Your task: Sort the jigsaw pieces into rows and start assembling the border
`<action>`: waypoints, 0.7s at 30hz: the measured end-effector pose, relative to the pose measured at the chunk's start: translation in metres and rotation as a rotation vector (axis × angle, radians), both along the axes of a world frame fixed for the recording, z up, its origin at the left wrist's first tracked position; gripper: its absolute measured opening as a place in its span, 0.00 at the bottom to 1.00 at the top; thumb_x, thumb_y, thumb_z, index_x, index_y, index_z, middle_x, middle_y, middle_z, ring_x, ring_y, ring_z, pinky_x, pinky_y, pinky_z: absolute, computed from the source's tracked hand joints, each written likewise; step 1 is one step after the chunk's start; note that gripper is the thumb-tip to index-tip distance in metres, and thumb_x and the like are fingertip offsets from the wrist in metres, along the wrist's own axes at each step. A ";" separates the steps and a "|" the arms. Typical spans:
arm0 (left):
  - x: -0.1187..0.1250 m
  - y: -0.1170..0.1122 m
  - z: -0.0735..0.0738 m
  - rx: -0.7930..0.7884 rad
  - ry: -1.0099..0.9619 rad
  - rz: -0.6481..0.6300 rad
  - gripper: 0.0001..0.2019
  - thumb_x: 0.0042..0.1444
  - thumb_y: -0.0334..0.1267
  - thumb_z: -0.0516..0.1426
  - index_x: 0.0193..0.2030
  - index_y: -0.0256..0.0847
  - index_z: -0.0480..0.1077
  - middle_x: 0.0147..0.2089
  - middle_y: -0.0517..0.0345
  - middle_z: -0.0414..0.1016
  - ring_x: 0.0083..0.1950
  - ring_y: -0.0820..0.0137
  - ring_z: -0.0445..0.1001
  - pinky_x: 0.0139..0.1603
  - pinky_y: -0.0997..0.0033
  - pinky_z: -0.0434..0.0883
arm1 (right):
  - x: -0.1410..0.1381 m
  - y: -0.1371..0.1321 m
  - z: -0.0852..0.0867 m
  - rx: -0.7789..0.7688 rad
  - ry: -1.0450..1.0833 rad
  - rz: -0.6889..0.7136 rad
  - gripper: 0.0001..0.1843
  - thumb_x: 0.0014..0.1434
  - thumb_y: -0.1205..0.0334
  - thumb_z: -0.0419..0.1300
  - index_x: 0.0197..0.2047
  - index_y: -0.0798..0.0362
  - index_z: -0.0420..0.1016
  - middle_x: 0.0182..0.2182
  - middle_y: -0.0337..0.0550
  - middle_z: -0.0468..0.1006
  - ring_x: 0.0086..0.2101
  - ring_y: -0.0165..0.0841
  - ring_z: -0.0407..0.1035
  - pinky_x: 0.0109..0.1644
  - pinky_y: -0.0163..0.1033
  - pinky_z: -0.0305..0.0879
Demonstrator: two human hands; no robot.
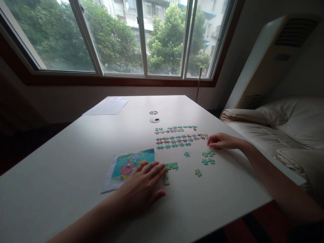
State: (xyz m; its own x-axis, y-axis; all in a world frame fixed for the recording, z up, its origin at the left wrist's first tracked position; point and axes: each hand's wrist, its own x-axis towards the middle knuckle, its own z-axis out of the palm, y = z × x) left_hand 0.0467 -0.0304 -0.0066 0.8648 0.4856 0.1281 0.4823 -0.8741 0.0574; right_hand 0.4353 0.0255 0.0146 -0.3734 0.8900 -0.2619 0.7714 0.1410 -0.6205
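My left hand [146, 182] lies flat with its fingers stretched out, across the right part of a printed cartoon picture sheet [126, 167]. Its fingertips touch a small joined group of green jigsaw puzzle pieces [172, 165], and a pale green piece [166, 180] lies just below them. At the right end of the sorted puzzle rows [177, 141], my right hand [219, 140] rests on the table with fingers curled together; whatever is between them is hidden. Close below it are several loose green pieces [208, 154]. Another piece [198, 172] lies nearer to me.
The white table [76, 168] carries everything. White paper [107, 107] lies at the far left corner, and two round items [154, 119] sit beyond the rows. Right of the table is a pale leather sofa [268, 125]; a window [121, 40] is ahead.
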 end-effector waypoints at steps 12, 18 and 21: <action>0.000 0.001 -0.002 -0.036 0.006 -0.003 0.26 0.61 0.49 0.44 0.63 0.42 0.49 0.63 0.50 0.55 0.61 0.54 0.54 0.57 0.51 0.53 | 0.002 0.004 -0.006 0.071 -0.053 0.009 0.19 0.49 0.48 0.56 0.33 0.56 0.73 0.22 0.39 0.70 0.23 0.27 0.59 0.25 0.32 0.53; 0.001 0.001 -0.001 -0.024 -0.006 -0.004 0.26 0.61 0.48 0.44 0.63 0.41 0.49 0.62 0.49 0.56 0.61 0.55 0.54 0.58 0.53 0.53 | 0.002 0.003 -0.005 0.073 -0.053 0.006 0.18 0.49 0.49 0.56 0.34 0.57 0.73 0.23 0.40 0.70 0.24 0.28 0.60 0.26 0.32 0.54; 0.001 0.000 -0.001 -0.021 0.010 0.002 0.26 0.61 0.49 0.44 0.63 0.41 0.49 0.62 0.49 0.56 0.61 0.55 0.54 0.58 0.53 0.53 | 0.002 0.003 -0.005 0.082 -0.064 0.006 0.18 0.49 0.49 0.56 0.33 0.57 0.72 0.22 0.40 0.69 0.24 0.28 0.59 0.26 0.32 0.54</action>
State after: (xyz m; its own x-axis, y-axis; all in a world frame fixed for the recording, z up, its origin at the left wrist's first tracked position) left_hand 0.0473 -0.0301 -0.0077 0.8650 0.4897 0.1096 0.4846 -0.8718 0.0708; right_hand 0.4370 0.0283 0.0094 -0.3633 0.9073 -0.2118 0.8079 0.1935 -0.5567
